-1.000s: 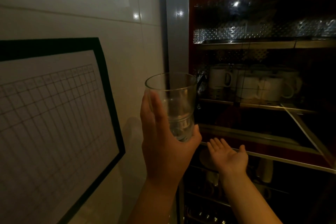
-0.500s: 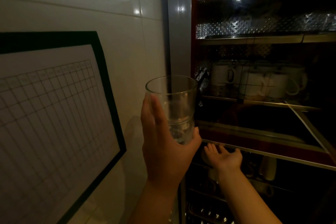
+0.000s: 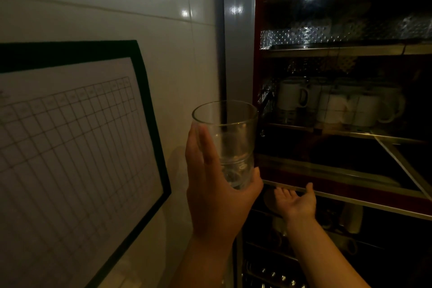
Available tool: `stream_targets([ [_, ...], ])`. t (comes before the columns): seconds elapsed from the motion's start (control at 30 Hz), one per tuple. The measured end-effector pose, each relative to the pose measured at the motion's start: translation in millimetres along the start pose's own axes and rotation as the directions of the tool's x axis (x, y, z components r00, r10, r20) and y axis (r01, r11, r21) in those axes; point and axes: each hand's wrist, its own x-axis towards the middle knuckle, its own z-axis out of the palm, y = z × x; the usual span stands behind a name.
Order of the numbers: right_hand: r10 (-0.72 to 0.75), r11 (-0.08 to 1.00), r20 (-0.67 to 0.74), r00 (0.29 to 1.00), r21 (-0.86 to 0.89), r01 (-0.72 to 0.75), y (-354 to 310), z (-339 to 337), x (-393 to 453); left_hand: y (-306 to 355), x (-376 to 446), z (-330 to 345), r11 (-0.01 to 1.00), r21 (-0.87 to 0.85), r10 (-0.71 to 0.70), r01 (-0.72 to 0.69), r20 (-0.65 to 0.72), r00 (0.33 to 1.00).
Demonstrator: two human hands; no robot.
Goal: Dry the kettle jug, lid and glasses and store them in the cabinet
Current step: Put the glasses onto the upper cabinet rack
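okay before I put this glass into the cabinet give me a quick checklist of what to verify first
1. Glass held firmly in left hand, upright: ok.
2. Glass dry inside: cannot tell, too dim.
3. Right hand on the lower edge of the glass door: ok.
4. Door raised enough for the glass to pass: not ok, it covers the shelves.
5. Free spot beside the white mugs: cannot tell.

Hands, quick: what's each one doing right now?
Left hand: closed around the glass.
Right hand: open, palm up, fingers at the cabinet door's lower edge.
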Motion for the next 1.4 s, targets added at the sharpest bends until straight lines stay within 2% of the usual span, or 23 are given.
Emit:
stream_targets([
  [0.17, -0.08, 0.989, -0.042, 0.996, -0.13, 0.074, 19, -6, -27, -1, 1, -6, 0.999, -0.023, -0.022, 0.022, 0.0, 1.0],
  [0.33, -0.142, 0.934, -0.109, 0.984, -0.345, 0.097, -4, -20, -53, -1, -5, -14, 0.999, -0.03, -0.028, 0.028, -0.005, 1.0],
  [0.4, -0.265, 0.872, -0.143, 0.954, -0.457, 0.174, -13, -24, -69, 0, -6, -19, 0.999, -0.034, -0.042, 0.041, -0.01, 0.999],
  [0.43, -0.394, 0.792, -0.145, 0.908, -0.555, 0.256, -16, -22, -79, 1, -7, -21, 0.998, -0.036, -0.045, 0.044, -0.015, 0.999],
  [0.47, -0.554, 0.656, -0.079, 0.829, -0.654, 0.376, -17, -16, -93, 1, -8, -24, 0.998, -0.036, -0.046, 0.045, -0.02, 0.999],
  [0.5, -0.697, 0.463, 0.086, 0.711, -0.703, 0.539, -17, -6, -110, 2, -9, -26, 0.998, -0.032, -0.047, 0.046, -0.024, 0.999],
  [0.53, -0.771, 0.207, 0.331, 0.544, -0.678, 0.706, -16, 7, -128, 2, -10, -28, 0.998, -0.03, -0.048, 0.047, -0.026, 0.999],
  [0.57, -0.725, -0.087, 0.595, 0.348, -0.579, 0.811, -15, 24, -147, 3, -11, -31, 0.998, -0.029, -0.048, 0.047, -0.025, 0.999],
  [0.6, -0.555, -0.363, 0.816, 0.161, -0.412, 0.836, -14, 43, -164, 3, -12, -33, 0.999, -0.026, -0.047, 0.046, -0.025, 0.999],
  [0.63, -0.32, -0.566, 0.947, 0.01, -0.199, 0.8, -14, 65, -177, 4, -12, -35, 0.999, -0.02, -0.046, 0.045, -0.024, 0.999],
  [0.67, -0.085, -0.684, 0.992, -0.098, 0.013, 0.729, -13, 88, -188, 4, -13, -37, 0.999, -0.012, -0.047, 0.047, -0.023, 0.999],
  [0.7, 0.115, -0.75, 0.979, -0.167, 0.195, 0.632, -13, 113, -198, 4, -13, -40, 0.999, -0.007, -0.05, 0.049, -0.022, 0.999],
  [0.73, 0.272, -0.785, 0.942, -0.198, 0.336, 0.521, -11, 136, -206, 5, -14, -42, 0.999, -0.007, -0.054, 0.054, -0.018, 0.998],
  [0.77, 0.393, -0.796, 0.899, -0.192, 0.437, 0.418, -8, 155, -212, 5, -14, -44, 0.998, -0.006, -0.059, 0.059, -0.013, 0.998],
  [0.8, 0.492, -0.791, 0.857, -0.156, 0.515, 0.332, -4, 172, -216, 5, -14, -46, 0.998, 0.0, -0.059, 0.059, -0.01, 0.998],
  [0.87, 0.655, -0.742, 0.756, -0.019, 0.647, 0.173, 4, 195, -219, 6, -13, -50, 0.999, 0.011, -0.05, 0.051, -0.012, 0.999],
  [0.93, 0.746, -0.664, 0.657, 0.113, 0.747, 0.036, 11, 211, -214, 6, -10, -54, 0.999, 0.013, -0.043, 0.044, -0.023, 0.999],
  [1.0, 0.792, -0.585, 0.583, 0.184, 0.81, -0.05, 18, 222, -209, 6, -9, -59, 0.999, 0.035, -0.037, 0.038, -0.033, 0.999],
  [1.07, 0.812, -0.544, 0.544, 0.211, 0.837, -0.063, 26, 227, -204, 5, -7, -64, 0.997, 0.055, -0.053, 0.054, -0.035, 0.998],
  [1.2, 0.767, -0.554, 0.536, 0.352, 0.83, -0.056, 37, 230, -195, 3, -5, -72, 0.991, 0.11, -0.066, 0.073, -0.067, 0.996],
  [1.3, 0.783, -0.522, 0.512, 0.354, 0.85, -0.072, 41, 231, -192, 3, -4, -75, 0.989, 0.129, -0.067, 0.074, -0.062, 0.996],
  [1.4, 0.811, -0.528, 0.517, 0.274, 0.848, -0.039, 42, 235, -192, 3, -3, -74, 0.984, 0.163, -0.063, 0.074, -0.069, 0.996],
])
